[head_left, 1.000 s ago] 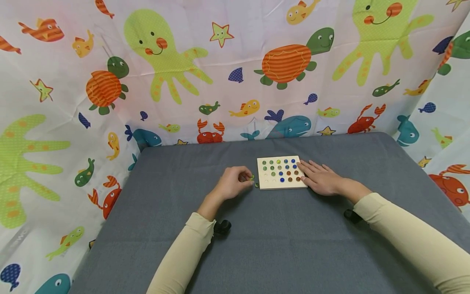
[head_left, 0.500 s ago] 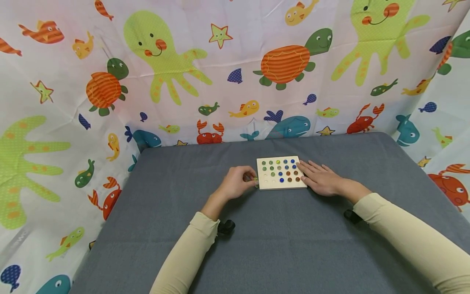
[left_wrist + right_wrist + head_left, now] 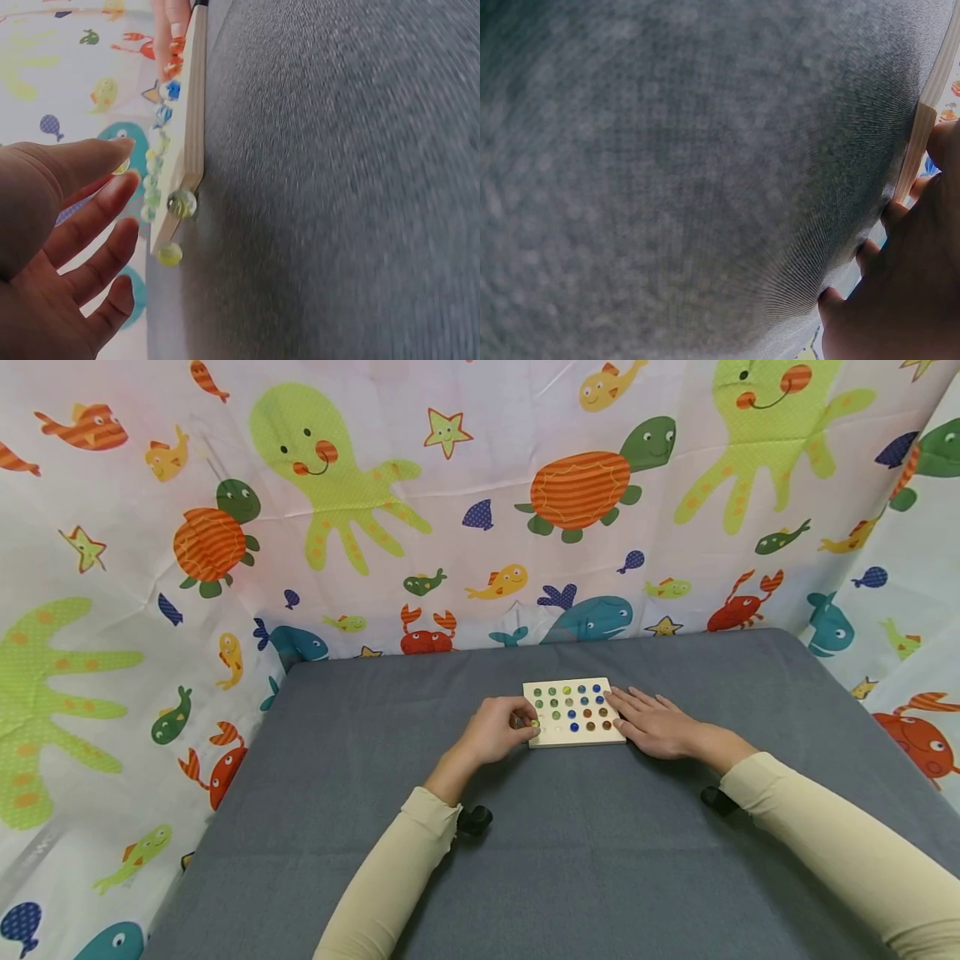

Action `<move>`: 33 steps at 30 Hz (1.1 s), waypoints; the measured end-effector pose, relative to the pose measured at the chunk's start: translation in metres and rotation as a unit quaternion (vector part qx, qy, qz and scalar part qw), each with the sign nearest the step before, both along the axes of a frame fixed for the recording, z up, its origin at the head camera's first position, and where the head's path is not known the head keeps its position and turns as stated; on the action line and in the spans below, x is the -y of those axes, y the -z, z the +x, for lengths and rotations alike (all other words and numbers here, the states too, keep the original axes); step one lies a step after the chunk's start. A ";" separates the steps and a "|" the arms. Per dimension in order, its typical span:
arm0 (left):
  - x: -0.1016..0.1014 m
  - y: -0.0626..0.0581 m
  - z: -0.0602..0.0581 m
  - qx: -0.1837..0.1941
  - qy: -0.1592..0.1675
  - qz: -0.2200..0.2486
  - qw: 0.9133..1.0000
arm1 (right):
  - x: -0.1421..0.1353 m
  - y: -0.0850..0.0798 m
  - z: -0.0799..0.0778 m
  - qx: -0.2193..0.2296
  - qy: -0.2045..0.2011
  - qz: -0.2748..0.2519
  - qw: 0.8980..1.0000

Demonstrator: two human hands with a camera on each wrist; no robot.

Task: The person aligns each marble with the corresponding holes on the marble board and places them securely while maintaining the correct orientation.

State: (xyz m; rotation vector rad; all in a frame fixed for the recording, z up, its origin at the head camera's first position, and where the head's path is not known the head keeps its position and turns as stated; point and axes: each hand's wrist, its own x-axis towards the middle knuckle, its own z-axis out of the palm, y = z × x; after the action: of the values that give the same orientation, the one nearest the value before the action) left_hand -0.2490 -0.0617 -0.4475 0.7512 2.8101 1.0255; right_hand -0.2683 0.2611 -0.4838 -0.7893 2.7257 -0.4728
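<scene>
My left hand (image 3: 498,727) pinches a yellow-green marble (image 3: 121,166) between thumb and index finger, just over the left edge of a pale wooden board (image 3: 555,741). Glass marbles sit in rows on the board: green ones (image 3: 553,702) to the left, blue ones (image 3: 574,727) in the middle and far right, red-brown ones (image 3: 591,726) at the front right. Pale hollows show near its front left corner. My right hand (image 3: 656,722) lies flat, fingertips on the board's right edge. Two loose marbles, a clear one (image 3: 182,203) and a yellow one (image 3: 169,254), lie beside the board in the left wrist view.
Grey cloth (image 3: 585,860) covers the table under the board and both arms. A curtain (image 3: 480,468) printed with sea animals hangs behind the table and along its sides. Black wrist cameras (image 3: 475,820) are strapped below both cuffs.
My left hand has moved right with its marble, from the cloth beside the board to above the board's left edge. The right hand has stayed on the board.
</scene>
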 end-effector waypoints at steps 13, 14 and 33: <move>-0.029 0.006 -0.003 -0.046 -0.014 -0.075 0.996 | 0.001 -0.002 0.000 0.004 -0.002 0.002 1.000; -0.030 0.007 -0.004 -0.049 -0.018 -0.083 0.995 | 0.001 -0.002 0.000 0.005 -0.001 0.001 1.000; -0.040 0.011 -0.005 -0.062 -0.031 -0.109 0.992 | 0.000 -0.001 -0.001 0.005 0.001 0.003 1.000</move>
State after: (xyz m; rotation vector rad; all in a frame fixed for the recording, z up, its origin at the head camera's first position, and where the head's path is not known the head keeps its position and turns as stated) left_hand -0.2543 -0.0215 -0.4586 0.7284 3.0028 0.6828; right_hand -0.2691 0.2607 -0.4826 -0.7818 2.7170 -0.4686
